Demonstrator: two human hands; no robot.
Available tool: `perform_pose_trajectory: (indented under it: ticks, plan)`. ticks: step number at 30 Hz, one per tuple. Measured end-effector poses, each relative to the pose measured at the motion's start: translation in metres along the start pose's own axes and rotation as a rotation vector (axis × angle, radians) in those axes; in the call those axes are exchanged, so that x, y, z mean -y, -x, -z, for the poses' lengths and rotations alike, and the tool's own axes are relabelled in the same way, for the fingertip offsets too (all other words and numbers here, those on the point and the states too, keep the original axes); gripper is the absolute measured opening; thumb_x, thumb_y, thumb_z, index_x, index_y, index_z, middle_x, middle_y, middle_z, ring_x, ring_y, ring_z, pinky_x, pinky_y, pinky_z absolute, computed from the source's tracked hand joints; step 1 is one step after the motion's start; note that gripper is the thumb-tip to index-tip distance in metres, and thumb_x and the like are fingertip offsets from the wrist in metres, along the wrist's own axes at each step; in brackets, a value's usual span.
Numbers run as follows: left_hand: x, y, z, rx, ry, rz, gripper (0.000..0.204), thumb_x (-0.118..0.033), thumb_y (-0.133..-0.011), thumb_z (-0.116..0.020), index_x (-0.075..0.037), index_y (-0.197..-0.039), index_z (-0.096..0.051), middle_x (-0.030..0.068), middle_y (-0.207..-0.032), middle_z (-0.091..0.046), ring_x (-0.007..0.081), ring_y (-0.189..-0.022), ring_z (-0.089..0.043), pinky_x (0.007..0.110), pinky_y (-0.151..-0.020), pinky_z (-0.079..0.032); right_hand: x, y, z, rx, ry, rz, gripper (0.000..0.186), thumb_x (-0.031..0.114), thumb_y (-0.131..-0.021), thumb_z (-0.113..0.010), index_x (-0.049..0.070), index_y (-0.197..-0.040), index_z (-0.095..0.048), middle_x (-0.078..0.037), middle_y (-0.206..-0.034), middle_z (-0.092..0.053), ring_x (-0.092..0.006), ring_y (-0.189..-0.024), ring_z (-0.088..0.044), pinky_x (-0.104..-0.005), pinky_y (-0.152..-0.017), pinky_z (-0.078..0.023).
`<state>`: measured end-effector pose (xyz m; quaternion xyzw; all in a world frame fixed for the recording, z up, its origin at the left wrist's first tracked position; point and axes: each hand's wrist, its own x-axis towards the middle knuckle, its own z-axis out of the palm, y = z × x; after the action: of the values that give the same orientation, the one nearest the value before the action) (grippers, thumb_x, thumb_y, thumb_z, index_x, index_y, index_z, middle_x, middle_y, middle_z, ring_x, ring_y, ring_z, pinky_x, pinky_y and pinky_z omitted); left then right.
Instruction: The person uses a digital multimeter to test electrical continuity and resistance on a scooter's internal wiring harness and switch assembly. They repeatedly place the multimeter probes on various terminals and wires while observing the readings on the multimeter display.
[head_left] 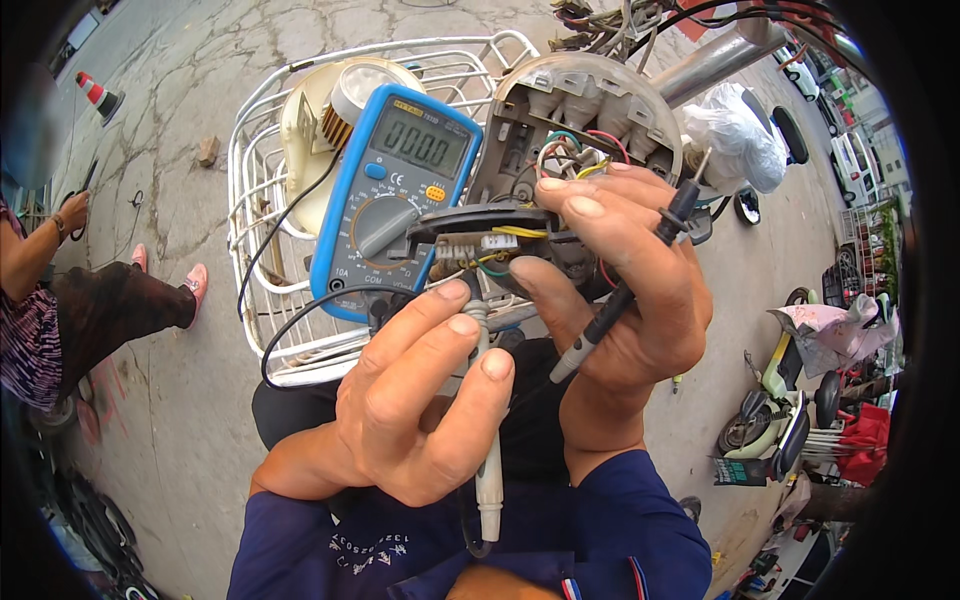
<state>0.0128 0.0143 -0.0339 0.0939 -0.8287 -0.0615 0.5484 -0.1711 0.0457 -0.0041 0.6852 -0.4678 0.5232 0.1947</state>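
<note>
My left hand [415, 405] pinches a grey test probe [489, 480], its upper end pointing at a connector [497, 242] with coloured wires. My right hand [640, 280] has its fingers closed round a black curved plastic part [480, 218] that carries this connector. A black test probe [608, 318] also rests in my right hand, its bare metal tip pointing up and away. Just beyond my hands, a blue and grey multimeter [400, 190] leans in a white wire basket [245, 215], its screen lit. Whether the grey probe's tip touches a contact is hidden.
An opened round vehicle housing [580, 95] with loose wires stands behind my right hand, near a metal tube [725, 60]. A cream plastic cover [300, 130] lies in the basket. Someone in dark trousers [105, 310] stands at left; a scooter [780, 400] is parked at right.
</note>
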Motion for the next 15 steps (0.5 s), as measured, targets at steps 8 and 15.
perform_pose_trajectory:
  ticks: [8, 15]
  plan:
    - [-0.002, -0.002, -0.003, -0.04, 0.01, 0.017, 0.033, 0.01, -0.077, -0.074, 0.001, -0.107, -0.064, 0.0205, -0.107, -0.058, 0.0384, -0.093, -0.069, 0.036, -0.072, -0.064, 0.02, -0.001, 0.025, -0.137, -0.166, -0.036, 0.06, 0.036, -0.109, -0.031, -0.008, -0.149, -0.024, -0.015, -0.093, -0.072, -0.0246, -0.087, -0.066, -0.0508, -0.093, -0.049]
    - [-0.003, -0.004, 0.0, -0.058, 0.005, 0.041, 0.029, 0.006, -0.078, -0.074, -0.001, -0.105, -0.066, 0.0185, -0.104, -0.06, 0.0358, -0.093, -0.069, 0.034, -0.07, -0.064, 0.017, -0.015, 0.041, 0.149, -0.362, -0.032, 0.069, 0.049, -0.107, -0.029, -0.011, -0.138, -0.046, -0.009, -0.078, -0.059, -0.0151, -0.068, -0.054, -0.0405, -0.065, -0.048]
